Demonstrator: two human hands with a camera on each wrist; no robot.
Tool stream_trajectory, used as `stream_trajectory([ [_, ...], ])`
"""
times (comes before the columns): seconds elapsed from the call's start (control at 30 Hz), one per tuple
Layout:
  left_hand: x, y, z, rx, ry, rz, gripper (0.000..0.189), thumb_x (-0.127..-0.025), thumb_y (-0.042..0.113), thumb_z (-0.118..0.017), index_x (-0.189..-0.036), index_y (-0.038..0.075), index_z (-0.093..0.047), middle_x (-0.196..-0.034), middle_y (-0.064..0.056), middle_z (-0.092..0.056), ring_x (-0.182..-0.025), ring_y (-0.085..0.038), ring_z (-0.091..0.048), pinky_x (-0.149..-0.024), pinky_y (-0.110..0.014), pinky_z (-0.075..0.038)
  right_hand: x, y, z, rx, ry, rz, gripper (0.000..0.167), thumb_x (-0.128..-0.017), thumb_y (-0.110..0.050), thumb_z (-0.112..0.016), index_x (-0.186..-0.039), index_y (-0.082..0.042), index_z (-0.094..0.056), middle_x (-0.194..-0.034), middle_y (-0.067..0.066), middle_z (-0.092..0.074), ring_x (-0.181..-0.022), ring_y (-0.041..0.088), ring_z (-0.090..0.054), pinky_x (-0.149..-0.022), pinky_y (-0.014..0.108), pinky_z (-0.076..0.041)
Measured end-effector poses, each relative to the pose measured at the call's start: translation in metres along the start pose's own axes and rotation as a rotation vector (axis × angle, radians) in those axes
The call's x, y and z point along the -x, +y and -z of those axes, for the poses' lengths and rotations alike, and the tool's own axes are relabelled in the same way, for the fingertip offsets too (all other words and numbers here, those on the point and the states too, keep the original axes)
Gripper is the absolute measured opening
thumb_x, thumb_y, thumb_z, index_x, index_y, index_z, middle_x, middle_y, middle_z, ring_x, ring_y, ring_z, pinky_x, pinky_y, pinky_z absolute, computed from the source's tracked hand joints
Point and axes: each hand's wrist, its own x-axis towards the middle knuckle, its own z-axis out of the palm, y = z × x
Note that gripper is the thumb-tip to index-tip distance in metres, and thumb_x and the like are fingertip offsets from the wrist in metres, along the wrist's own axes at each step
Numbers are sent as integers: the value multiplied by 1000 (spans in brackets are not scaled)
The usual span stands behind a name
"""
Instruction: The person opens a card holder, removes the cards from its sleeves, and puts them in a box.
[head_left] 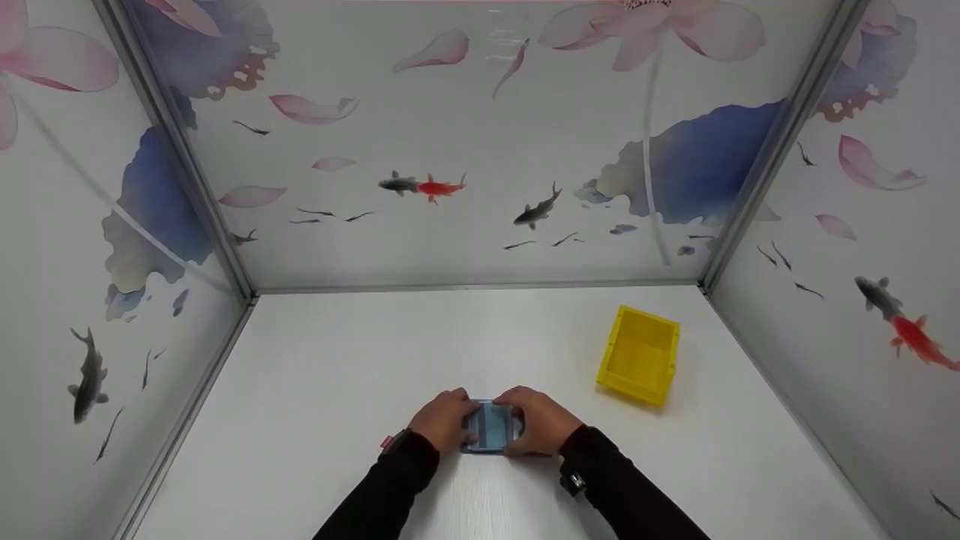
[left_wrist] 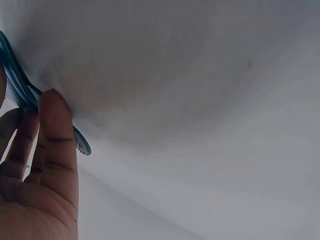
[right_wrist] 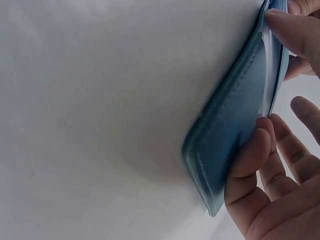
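Note:
A blue wallet [head_left: 495, 426] with stitched edges lies low over the white table in front of me, its inner side facing up in the head view. My left hand [head_left: 441, 421] grips its left edge between thumb and fingers. At the opposite edge, my right hand [head_left: 546, 421] pinches the wallet. The right wrist view shows the stitched cover of the wallet [right_wrist: 225, 130] from the side, with a pale layer between its leaves and the right thumb against it. Only a thin edge of the wallet [left_wrist: 17, 80] shows beside the left thumb in the left wrist view.
A yellow plastic bin [head_left: 637, 352] stands on the table [head_left: 337, 352] to the right, beyond my right hand. White panels painted with fish and lotus petals enclose the table at the back [head_left: 465, 240], left and right, with grey metal strips along their corners.

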Motion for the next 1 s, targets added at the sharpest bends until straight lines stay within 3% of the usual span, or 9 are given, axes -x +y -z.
stream_trajectory([
  [0.5, 0, 0, -4, 2, 5, 32, 45, -95, 20, -95, -137, 10, -82, -118, -6, -72, -101, -18, -59, -91, -36, -58, -1, 2, 0, -28, -13, -55, 78, -80, -19, -105, -150, -7, -72, -141, 7, -76, -115, 22, -69, -104, 41, -60],
  [0.8, 1, 0, -1, -9, 9, 20, 50, -94, 21, -96, -140, 10, -81, -122, -7, -73, -106, -20, -63, -95, -38, -60, -1, 1, 1, 4, -1, 5, 75, -81, -20, -105, -146, -5, -73, -137, 9, -74, -112, 25, -70, -98, 37, -61],
  [1.0, -4, -5, -11, -10, 1, 50, 50, -94, 22, -95, -141, 12, -81, -122, -5, -73, -104, -17, -61, -94, -37, -59, -1, 1, 0, 16, -15, 3, 75, -81, -22, -104, -147, -5, -72, -139, 9, -72, -114, 24, -69, -100, 39, -61],
])
